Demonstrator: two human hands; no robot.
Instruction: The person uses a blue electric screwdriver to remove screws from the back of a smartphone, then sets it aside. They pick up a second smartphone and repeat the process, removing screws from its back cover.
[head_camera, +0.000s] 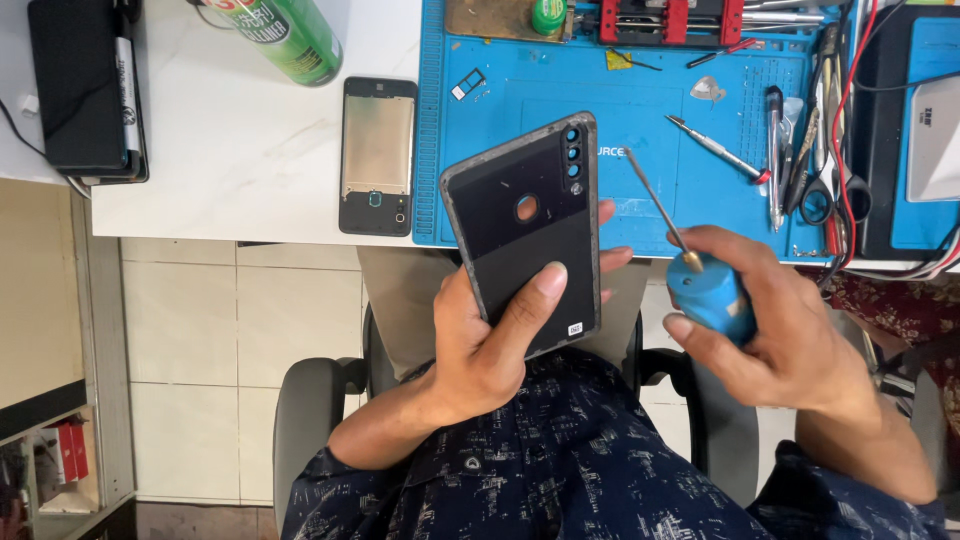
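My left hand (490, 345) grips a black phone back cover (525, 225), inner side up, with a round hole in the middle and several camera openings near its top corner. It is held tilted above the table's front edge. To its right, my right hand (775, 330) holds a screwdriver by its blue round handle (712, 298). The thin metal shaft (655, 205) points up and left toward the cover's top corner, a little apart from it.
A blue work mat (640, 90) covers the white table, with tweezers, scissors (815, 195) and small tools at its right. A phone frame (378, 155) lies left of the mat, a green spray can (285, 35) behind it. A dark device (85, 85) sits far left.
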